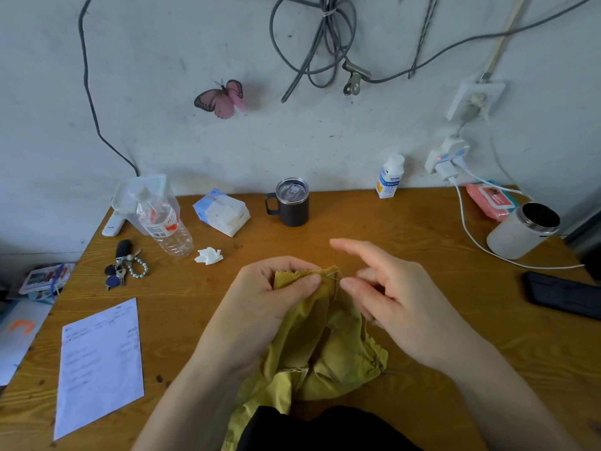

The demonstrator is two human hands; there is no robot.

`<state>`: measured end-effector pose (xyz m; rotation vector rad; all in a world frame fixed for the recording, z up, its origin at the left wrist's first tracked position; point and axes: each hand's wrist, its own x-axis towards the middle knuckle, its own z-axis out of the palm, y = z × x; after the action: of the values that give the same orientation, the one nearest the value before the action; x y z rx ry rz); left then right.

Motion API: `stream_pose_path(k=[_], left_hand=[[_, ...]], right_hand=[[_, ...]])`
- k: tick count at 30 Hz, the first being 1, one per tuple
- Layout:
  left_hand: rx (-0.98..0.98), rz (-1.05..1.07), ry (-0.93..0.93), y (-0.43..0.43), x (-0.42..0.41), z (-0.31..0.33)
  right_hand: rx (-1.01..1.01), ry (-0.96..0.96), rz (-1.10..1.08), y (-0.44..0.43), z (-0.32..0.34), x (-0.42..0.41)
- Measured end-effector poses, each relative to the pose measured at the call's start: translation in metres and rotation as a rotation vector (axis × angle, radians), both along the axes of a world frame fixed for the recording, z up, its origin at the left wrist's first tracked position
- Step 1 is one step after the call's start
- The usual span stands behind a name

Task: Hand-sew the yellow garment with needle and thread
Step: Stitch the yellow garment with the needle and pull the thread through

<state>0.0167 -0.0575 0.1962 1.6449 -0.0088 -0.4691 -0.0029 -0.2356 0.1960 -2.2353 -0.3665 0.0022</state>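
Observation:
The yellow garment point(328, 349) lies crumpled over the near edge of the wooden table point(406, 219), its upper edge lifted between my hands. My left hand point(266, 304) grips that folded edge, thumb pressed on top of the cloth. My right hand point(390, 291) is just right of the edge, thumb and a curled finger pinching a thin needle point(335, 278) that pokes into the fabric; its index finger points out straight. The thread is too fine to make out.
A dark lidded mug point(291, 203), tissue pack point(222, 213), plastic bottle point(166, 226), keys point(123, 265) and crumpled tissue point(209, 256) sit behind. A printed sheet point(99, 366) lies at left. At right stand a white jar point(523, 231), charging cable point(468, 229) and dark phone point(562, 292).

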Motion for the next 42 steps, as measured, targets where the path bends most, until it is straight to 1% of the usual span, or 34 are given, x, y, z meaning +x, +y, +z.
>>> stream_pose_path(k=[3,7,12,16,20,22,25,29,34,36,38,42], left_hand=[[0.058,-0.007,-0.05,-0.001,-0.002,0.002],[0.135,0.052,-0.121,-0.005,-0.004,0.002],[0.248,0.212,-0.256,-0.014,-0.008,-0.005],[0.253,0.217,-0.317,-0.024,-0.014,-0.008],[0.24,0.182,-0.287,-0.026,-0.014,-0.01],[0.218,0.184,-0.25,-0.024,-0.012,-0.01],[0.185,0.184,-0.184,-0.021,-0.009,-0.009],[0.146,0.128,-0.108,-0.017,-0.006,-0.007],[0.053,-0.008,0.015,-0.01,-0.003,-0.002],[0.009,-0.031,0.053,-0.009,-0.003,0.0],[0.002,-0.031,0.058,-0.009,-0.003,0.001],[0.082,0.052,-0.027,-0.014,-0.006,-0.002]], right_hand=[[0.011,0.045,0.018,-0.001,0.003,0.001],[-0.01,-0.01,-0.041,0.002,0.002,-0.002],[-0.135,-0.138,-0.129,0.009,-0.001,-0.005],[-0.24,-0.187,-0.162,0.017,-0.004,-0.009],[-0.238,-0.175,-0.162,0.016,-0.008,-0.01],[-0.146,-0.133,-0.145,0.011,-0.007,-0.008],[0.041,-0.019,-0.103,0.003,-0.004,-0.006],[0.223,0.172,-0.053,-0.006,-0.003,-0.004],[0.355,0.339,0.015,-0.014,-0.002,-0.001],[0.36,0.349,0.019,-0.014,-0.002,-0.001],[0.327,0.315,-0.003,-0.013,-0.001,-0.002],[0.126,0.114,-0.073,-0.006,-0.001,-0.007]])
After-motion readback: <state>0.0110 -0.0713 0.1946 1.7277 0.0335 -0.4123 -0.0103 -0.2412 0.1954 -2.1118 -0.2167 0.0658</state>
